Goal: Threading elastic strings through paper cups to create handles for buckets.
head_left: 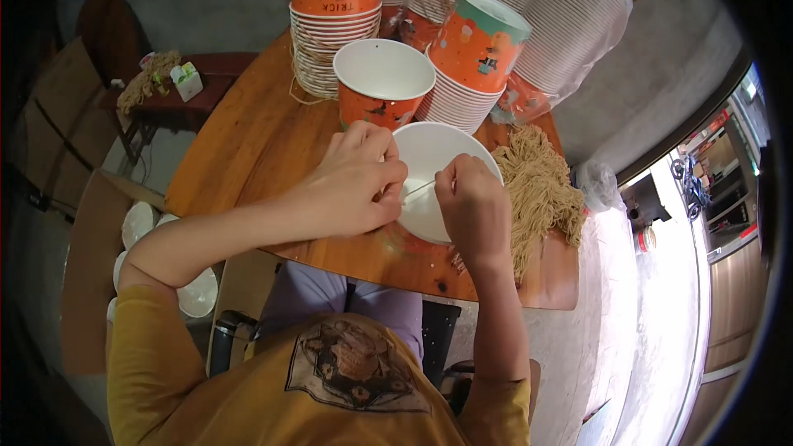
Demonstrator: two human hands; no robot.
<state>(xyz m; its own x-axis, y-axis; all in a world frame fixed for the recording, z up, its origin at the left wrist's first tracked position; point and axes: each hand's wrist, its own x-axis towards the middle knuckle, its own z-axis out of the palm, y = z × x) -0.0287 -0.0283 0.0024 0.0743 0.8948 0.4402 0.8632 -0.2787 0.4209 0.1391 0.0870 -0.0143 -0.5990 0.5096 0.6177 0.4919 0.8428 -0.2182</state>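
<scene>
At nine o'clock on the cup [446, 145], the left hand [363, 183] has a curled grip; I cannot tell if it holds anything. Between the hands, the cup looks light, best held by its rim; the cord [420, 189] looks limp. At four o'clock, the right hand [474, 206] pinches it, grip closed.

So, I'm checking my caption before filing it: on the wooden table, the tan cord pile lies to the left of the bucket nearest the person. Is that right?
Not quite: the side is wrong. The head view shows the tan cord pile on the wooden table, but to the right of the bucket nearest the person.
</scene>
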